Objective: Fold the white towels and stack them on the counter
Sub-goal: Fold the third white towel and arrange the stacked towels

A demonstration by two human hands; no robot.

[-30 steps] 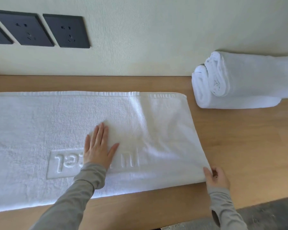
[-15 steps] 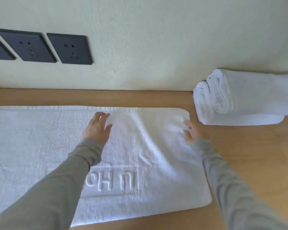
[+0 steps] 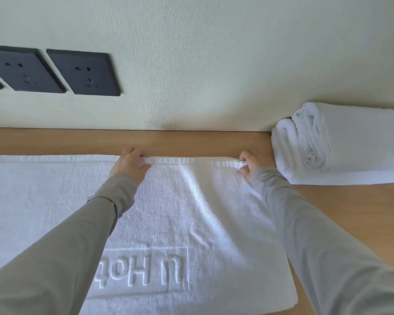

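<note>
Near edge: flat towel (image 3: 191, 212) lies spread on the wooden counter (image 3: 191, 142), one layer as far as can be seen, running out of view at left. Embossed logo (image 3: 146, 271) faces up, close to the near hem. Two grey sleeves (image 3: 55, 258) reach across it.

Far hem: left hand (image 3: 129, 165) grips the hem partway along, fingers curled over the edge, thumb pressed on top. Right hand (image 3: 251, 163) pinches the far right corner between thumb and curled fingers; its fingertips are mostly hidden behind the hem. The hem is slightly raised between the hands, and a soft ridge runs down the cloth from there.

Beyond: a bare strip of counter, then the wall with dark sockets (image 3: 82, 72). At far right, finished towels (image 3: 350, 144), two bundles stacked against the wall, just beside the right hand.

Judgement: two done; this towel's first fold only starting. Remaining: fold it down and add it to the stack.
</note>
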